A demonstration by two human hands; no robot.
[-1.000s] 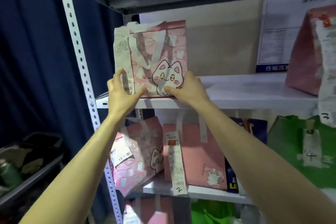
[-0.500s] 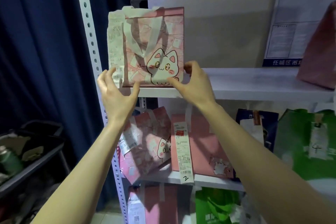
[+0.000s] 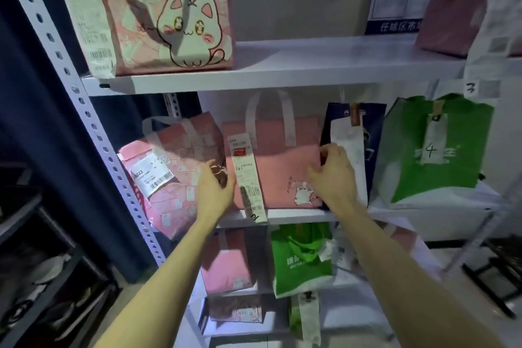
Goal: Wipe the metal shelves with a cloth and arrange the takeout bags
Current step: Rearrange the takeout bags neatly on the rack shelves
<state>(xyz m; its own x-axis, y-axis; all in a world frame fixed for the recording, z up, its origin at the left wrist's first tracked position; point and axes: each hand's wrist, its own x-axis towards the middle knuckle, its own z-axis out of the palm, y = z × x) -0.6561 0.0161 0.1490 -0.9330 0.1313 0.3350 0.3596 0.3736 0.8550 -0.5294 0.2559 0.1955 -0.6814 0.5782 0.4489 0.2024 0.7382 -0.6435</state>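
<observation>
Pink bag, upright on middle shelf with long axis running left to right, is flanked evenly: its right edge is pinched by the curled right hand, its left edge touched by the left hand, grip indiscernible.

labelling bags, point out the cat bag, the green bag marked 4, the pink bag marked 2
cat bag [image 3: 185, 31], head view, cat's face
green bag [image 3: 406, 178], head view, front panel
pink bag [image 3: 285, 161], head view, plain front
</observation>
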